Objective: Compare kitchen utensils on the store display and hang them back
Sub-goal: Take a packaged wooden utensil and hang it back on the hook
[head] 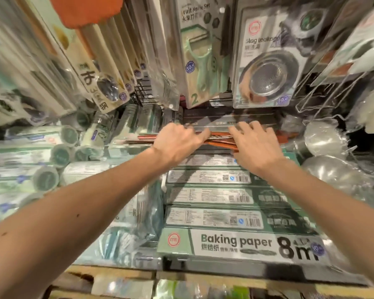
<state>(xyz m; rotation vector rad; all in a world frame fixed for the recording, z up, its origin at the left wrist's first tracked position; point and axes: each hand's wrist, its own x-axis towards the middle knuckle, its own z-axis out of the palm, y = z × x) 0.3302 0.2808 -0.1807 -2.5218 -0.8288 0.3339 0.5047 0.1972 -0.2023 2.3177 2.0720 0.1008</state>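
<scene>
At nine o'clock, rolls of wrap (pixel 45 147) lie stacked on the shelf, their round ends facing right. Above them, toward ten and eleven o'clock, long spoon packs (pixel 105 87) hang in a tilted row.

The left hand (pixel 177 139) reaches in from seven o'clock to just left of centre. Its back is up and its fingers bend down over the far side, out of sight, so I cannot tell whether they grip anything. Its thumb points right and touches the flat orange-red packs (pixel 220 140). These lie at the centre between the two hands, on the back of the row of boxes.

At twelve o'clock hangs a fruit knife set (pixel 201 61) with a pale green peeler. Just right of it hangs a sink strainer pack (pixel 268 67). At six o'clock the baking paper boxes (pixel 235 242) lie in a row running up to the hands.

The right hand (pixel 255 143) comes in from four o'clock. Its fingers are spread and fairly straight, resting on top of the packs.

At three o'clock sit shiny foil bowls (pixel 324 141), with a wire rack (pixel 324 91) above them at two o'clock.
</scene>
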